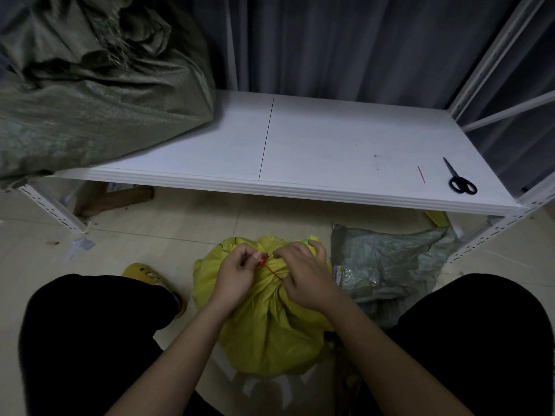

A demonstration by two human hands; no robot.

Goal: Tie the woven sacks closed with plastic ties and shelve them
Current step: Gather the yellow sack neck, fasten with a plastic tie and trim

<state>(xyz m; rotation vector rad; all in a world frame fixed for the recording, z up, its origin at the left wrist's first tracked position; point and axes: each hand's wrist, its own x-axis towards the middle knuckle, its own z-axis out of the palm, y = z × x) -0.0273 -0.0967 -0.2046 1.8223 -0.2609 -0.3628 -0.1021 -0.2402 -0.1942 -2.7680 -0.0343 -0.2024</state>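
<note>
A yellow woven sack [267, 325] stands on the floor between my knees, its neck gathered at the top. A thin red plastic tie [271, 271] runs round that neck. My left hand [237, 273] pinches one end of the tie. My right hand [303, 273] grips the bunched neck and the tie from the right. A large green woven sack [99, 94] lies on the left of the white shelf [330, 151]. A flatter grey-green sack [390, 262] lies on the floor to the right.
Black scissors [461, 180] and a spare red tie [421, 174] lie at the shelf's right end. White perforated uprights [51, 205] frame the shelf. A yellow slipper [150, 276] sits by my left knee. A brown box [114, 196] is under the shelf.
</note>
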